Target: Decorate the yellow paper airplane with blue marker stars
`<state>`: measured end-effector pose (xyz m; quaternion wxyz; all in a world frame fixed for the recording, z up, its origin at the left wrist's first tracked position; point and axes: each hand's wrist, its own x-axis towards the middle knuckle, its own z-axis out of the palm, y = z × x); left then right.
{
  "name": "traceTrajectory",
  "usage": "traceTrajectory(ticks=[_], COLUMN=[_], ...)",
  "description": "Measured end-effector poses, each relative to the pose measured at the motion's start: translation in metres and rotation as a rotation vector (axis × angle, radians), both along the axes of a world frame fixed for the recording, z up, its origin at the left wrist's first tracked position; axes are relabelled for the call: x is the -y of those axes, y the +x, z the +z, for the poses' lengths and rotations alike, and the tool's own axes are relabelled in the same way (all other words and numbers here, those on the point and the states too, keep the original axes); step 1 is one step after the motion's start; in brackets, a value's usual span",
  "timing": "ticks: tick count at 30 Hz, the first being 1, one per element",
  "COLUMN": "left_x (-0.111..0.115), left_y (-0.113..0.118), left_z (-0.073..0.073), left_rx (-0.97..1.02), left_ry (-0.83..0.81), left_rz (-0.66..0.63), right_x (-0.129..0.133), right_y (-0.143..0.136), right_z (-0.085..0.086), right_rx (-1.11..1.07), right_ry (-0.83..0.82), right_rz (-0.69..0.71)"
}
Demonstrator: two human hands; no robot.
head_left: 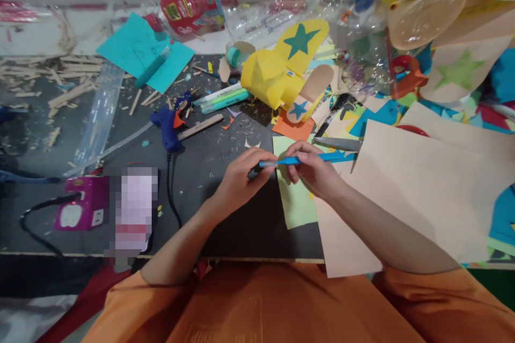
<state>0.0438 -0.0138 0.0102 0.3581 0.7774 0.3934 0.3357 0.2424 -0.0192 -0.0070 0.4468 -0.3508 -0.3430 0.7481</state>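
A slim blue pen (289,161) lies level between my two hands, above the table's front half. My left hand (245,174) pinches its left end between thumb and fingers. Closed around the pen's body is my right hand (316,171), just over a pale green paper sheet (295,206). Blue also shows to the right of that hand; whether all of it belongs to the pen I cannot tell. Beyond the right hand are scissors blades (338,143). A large beige sheet (414,187) lies under and beside my right forearm.
A blue glue gun (168,126) with its cord lies left, near a phone (134,209) and a purple power socket box (78,211). Further back are a yellow paper craft (267,77) with stars, plastic bottles (193,10), wood sticks (76,88) and paper scraps.
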Motion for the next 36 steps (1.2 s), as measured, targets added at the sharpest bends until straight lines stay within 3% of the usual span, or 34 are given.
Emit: traceTrajectory(ticks=[6, 15, 19, 23, 29, 36], left_x=[0.003, 0.012, 0.01, 0.009, 0.005, 0.005], left_y=[0.003, 0.0, -0.002, -0.005, -0.011, -0.011], left_z=[-0.011, -0.004, -0.004, -0.004, -0.002, 0.0], left_rx=[0.055, -0.002, 0.03, 0.051, -0.023, -0.096], left_ry=[0.02, 0.079, 0.162, 0.137, -0.044, -0.03], left_rz=[-0.043, -0.135, -0.166, -0.142, 0.068, 0.035], right_x=[0.01, 0.027, 0.031, 0.024, 0.014, 0.017], right_y=[-0.003, 0.0, -0.002, -0.004, 0.0, 0.003], right_z=[-0.009, -0.005, -0.002, -0.003, -0.003, -0.003], right_rx=[0.029, 0.207, 0.241, 0.108, 0.145, 0.374], right_ry=[0.101, 0.234, 0.209, 0.137, 0.028, 0.122], right_rz=[0.015, 0.241, 0.21, 0.153, -0.184, -0.091])
